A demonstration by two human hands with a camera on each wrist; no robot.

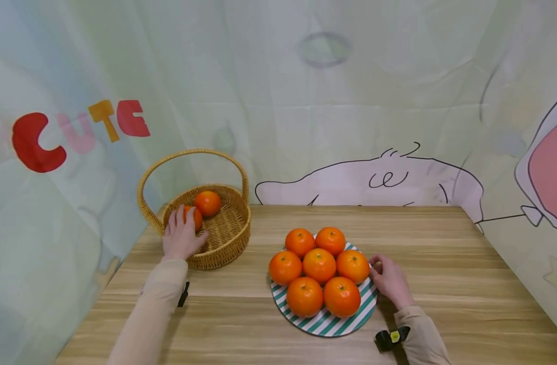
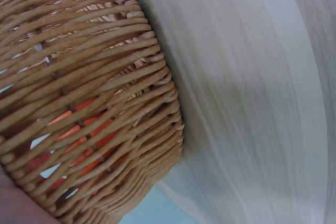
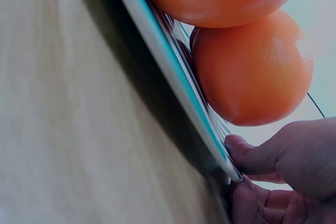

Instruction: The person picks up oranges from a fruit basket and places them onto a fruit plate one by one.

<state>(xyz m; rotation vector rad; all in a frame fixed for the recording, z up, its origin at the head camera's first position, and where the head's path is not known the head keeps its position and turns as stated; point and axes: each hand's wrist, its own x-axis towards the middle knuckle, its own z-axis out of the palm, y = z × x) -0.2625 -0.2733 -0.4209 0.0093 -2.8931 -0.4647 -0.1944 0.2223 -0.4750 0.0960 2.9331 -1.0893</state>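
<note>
Inside a woven wicker basket (image 1: 232,248) on the left, my left hand (image 1: 182,238) holds an orange (image 1: 197,219), its fingers over the fruit and the thumb at the near right. That hand covers much of the fruit; the left wrist view shows some orange colour through the basket weave (image 2: 94,72). Another orange (image 1: 208,203) lies behind it in the basket. To the right is a round plate (image 1: 326,327) with green and white stripes, carrying several oranges (image 1: 319,265). My right hand (image 1: 390,279) pinches the plate's right rim, thumb above and fingers below in the right wrist view.
The basket's tall arched handle (image 1: 196,151) rises over the left arm. A wooden table (image 1: 232,314) lies under everything. Printed curtains (image 1: 278,101) stand close behind and along both sides.
</note>
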